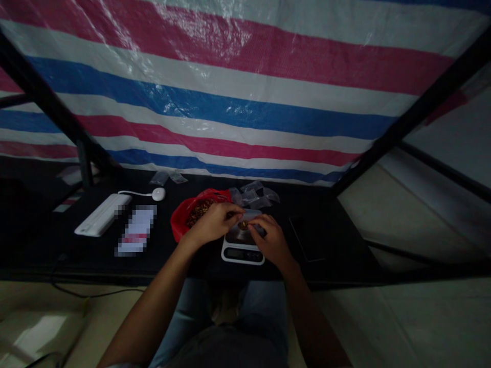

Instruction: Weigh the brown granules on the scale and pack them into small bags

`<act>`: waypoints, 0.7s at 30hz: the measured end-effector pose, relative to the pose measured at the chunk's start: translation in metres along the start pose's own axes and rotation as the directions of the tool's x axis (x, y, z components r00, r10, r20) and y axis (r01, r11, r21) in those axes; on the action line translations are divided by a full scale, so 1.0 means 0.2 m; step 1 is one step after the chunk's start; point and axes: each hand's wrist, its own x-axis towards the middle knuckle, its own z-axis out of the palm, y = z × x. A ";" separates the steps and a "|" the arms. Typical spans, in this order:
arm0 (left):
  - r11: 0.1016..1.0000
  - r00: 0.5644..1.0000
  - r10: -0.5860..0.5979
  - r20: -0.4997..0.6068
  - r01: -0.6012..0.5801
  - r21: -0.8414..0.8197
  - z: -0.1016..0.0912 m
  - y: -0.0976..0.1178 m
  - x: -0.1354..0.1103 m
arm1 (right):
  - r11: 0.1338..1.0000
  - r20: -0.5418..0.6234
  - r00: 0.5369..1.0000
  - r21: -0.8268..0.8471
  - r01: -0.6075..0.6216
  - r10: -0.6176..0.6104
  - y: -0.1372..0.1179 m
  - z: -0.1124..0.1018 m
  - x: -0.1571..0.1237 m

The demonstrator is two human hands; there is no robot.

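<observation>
My left hand [210,223] and my right hand [270,241] meet above a digital kitchen scale [242,254], with fingers pinching a small clear plastic bag [246,215]. A brown lump [243,225] shows in the bag, though the dim light hides its exact form. Just left of the scale, touching my left hand, lies a red plastic bag [192,214] holding brown granules. Several small clear bags [253,196] lie in a loose pile behind my hands.
The black tabletop [314,255] also holds a white flat device [102,214] with a cable to a white round object [158,193], a pixelated card [136,230], and two clear bags [169,177]. A dark flat slab [307,237] lies right. A striped tarp [215,97] hangs behind.
</observation>
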 end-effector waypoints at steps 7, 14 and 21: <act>0.984 0.998 -0.015 -0.056 0.005 -0.179 0.09 -0.04 0.01 | 0.998 -0.019 1.000 0.055 -0.001 0.002 0.01 0.02 -0.02; 0.992 0.998 0.024 -0.064 -0.031 -0.122 0.12 -0.05 -0.04 | 0.999 -0.021 0.999 0.040 -0.026 0.027 0.00 0.00 -0.03; 0.994 0.991 -0.011 -0.132 -0.003 -0.105 0.03 -0.11 0.00 | 0.997 -0.064 0.995 0.015 -0.071 0.071 0.02 -0.04 -0.03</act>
